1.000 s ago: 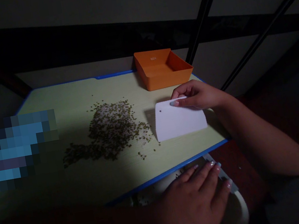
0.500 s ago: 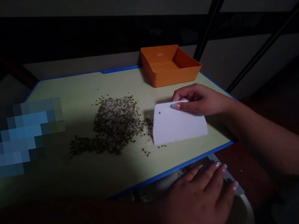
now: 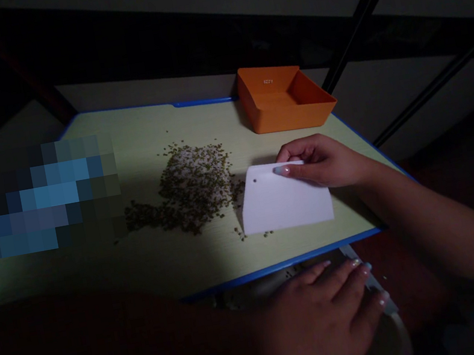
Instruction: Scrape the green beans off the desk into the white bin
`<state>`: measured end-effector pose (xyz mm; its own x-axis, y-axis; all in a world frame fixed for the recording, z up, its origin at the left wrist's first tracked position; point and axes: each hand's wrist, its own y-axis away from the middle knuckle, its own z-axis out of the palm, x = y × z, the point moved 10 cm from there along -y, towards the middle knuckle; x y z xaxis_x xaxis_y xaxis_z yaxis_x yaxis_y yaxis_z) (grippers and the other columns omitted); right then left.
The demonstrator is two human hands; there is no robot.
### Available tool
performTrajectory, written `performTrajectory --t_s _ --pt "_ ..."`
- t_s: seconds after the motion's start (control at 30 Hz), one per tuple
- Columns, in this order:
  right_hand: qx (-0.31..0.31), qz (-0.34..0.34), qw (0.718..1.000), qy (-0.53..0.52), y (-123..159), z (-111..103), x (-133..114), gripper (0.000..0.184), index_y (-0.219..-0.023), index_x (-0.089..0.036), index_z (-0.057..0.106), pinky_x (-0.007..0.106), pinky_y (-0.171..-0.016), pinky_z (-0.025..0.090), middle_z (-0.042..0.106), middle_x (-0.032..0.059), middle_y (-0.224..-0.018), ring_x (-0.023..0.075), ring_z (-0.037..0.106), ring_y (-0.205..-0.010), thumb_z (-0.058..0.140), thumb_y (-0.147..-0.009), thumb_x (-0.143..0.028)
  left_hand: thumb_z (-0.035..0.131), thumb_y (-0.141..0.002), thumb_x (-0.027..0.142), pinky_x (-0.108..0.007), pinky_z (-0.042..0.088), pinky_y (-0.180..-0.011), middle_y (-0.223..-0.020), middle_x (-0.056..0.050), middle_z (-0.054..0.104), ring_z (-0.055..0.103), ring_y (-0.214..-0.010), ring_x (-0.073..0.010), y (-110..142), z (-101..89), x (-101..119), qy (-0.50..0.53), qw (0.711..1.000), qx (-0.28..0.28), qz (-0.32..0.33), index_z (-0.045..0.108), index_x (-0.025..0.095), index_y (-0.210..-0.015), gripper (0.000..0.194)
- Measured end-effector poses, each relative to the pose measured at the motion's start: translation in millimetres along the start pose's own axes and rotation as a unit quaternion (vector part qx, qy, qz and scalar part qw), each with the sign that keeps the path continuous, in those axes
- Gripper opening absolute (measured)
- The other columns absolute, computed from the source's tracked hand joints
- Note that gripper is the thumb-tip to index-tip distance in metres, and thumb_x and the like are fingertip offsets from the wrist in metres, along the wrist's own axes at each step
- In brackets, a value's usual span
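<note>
My right hand (image 3: 324,161) pinches a white dough scraper (image 3: 284,199) by its top edge, thumb on the near face. A small round hole shows in the scraper's upper left corner. It stands tilted on the table just right of a heap of small green-brown seeds or beans (image 3: 195,178) mixed with whitish grains. A few loose ones lie along its lower edge. Below the table's front edge, my left hand (image 3: 326,321) lies with its fingers stretched out, palm down. Under it is a pale surface with scattered dark bits; whether the palm touches it, I cannot tell.
An orange open box (image 3: 295,116) stands at the table's back right corner. The pale table (image 3: 120,137) has a blue rim. Behind it rise dark panels (image 3: 188,2). A blurred-out blue patch (image 3: 56,191) covers the left side.
The view has shifted, so the table and box sit further right in the picture. Relative to the table, the scraper in my right hand has moved slightly left and nearer to me.
</note>
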<state>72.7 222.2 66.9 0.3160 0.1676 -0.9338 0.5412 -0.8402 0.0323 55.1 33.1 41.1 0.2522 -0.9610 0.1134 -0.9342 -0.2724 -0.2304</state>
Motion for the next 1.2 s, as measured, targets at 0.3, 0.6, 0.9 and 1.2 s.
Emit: performTrajectory --t_s 0.3,0.6,0.9,1.2 --pt "0.002 0.01 1.0 0.0 2 -2 1 0.028 -0.074 -0.014 0.058 0.017 -0.038 0.03 0.053 -0.0035 -0.053 0.0046 0.045 -0.043 0.065 -0.077 -0.041 0.026 -0.097 0.035 -0.032 0.032 -0.102 -0.143 -0.005 0.043 0.037 -0.132 -0.0185 0 0.6 -2 0.001 1.0 0.002 -0.004 0.045 0.018 -0.134 0.045" --pt "0.012 0.001 1.0 -0.013 0 0 1 0.028 -0.074 -0.012 0.059 0.015 -0.036 0.028 0.051 -0.0047 -0.05 0.0035 0.042 -0.041 0.068 -0.075 -0.039 0.025 -0.098 0.031 -0.032 0.032 -0.101 -0.144 -0.006 0.042 0.037 -0.132 -0.0188 0 1.2 -1 0.006 1.0 -0.007 0.002 0.045 0.018 -0.135 0.044" --pt "0.017 0.003 1.0 -0.016 -2 2 3 0.028 -0.074 -0.011 0.058 0.015 -0.036 0.028 0.05 -0.0048 -0.05 0.0034 0.042 -0.041 0.067 -0.076 -0.038 0.026 -0.097 0.035 -0.032 0.028 -0.103 -0.145 -0.007 0.039 0.035 -0.133 -0.0193 1 0.1 -1 0.016 1.0 -0.007 0.009 0.043 0.015 -0.136 0.047" --pt "0.02 -0.003 1.0 -0.007 -4 4 1 0.03 -0.074 -0.011 0.059 0.015 -0.037 0.028 0.049 -0.005 -0.05 0.0031 0.04 -0.041 0.067 -0.076 -0.039 0.023 -0.098 0.03 -0.033 0.03 -0.104 -0.144 -0.004 0.041 0.037 -0.132 -0.0177 0 0.4 -3 0.027 0.999 -0.02 -0.02 0.046 0.019 -0.134 0.044"
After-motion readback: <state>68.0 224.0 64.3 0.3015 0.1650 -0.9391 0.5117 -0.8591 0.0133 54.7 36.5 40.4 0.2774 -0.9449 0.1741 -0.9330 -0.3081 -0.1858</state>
